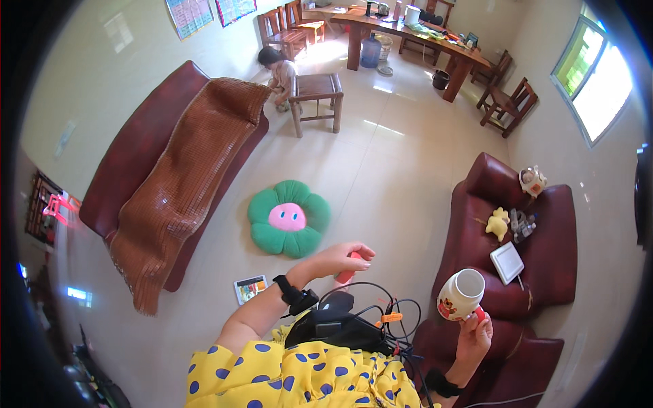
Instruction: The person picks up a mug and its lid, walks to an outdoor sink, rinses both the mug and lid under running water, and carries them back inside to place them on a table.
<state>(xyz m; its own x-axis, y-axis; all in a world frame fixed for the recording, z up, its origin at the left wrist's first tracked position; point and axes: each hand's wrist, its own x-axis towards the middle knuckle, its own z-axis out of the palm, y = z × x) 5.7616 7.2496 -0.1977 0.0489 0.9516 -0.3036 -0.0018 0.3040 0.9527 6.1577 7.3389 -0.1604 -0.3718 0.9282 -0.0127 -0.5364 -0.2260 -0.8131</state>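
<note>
Left hand (340,260) grips a small red object (345,274); right hand (473,333) grips a white mug (460,294), near the dark-red sofa (544,258); flower cushion (288,217) lies far left.

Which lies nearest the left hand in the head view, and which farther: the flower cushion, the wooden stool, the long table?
From the left hand:
1. Flower cushion, on the floor just ahead and left.
2. Wooden stool, mid-room beyond it.
3. Long table, at the far wall.

bright daylight pours in from the window (595,81) at two o'clock, overexposed white. glare patches sheen the pale floor (381,156) toward twelve. fisheye bending curves edges; a black vignette rings the rim. centre sharp.
</note>
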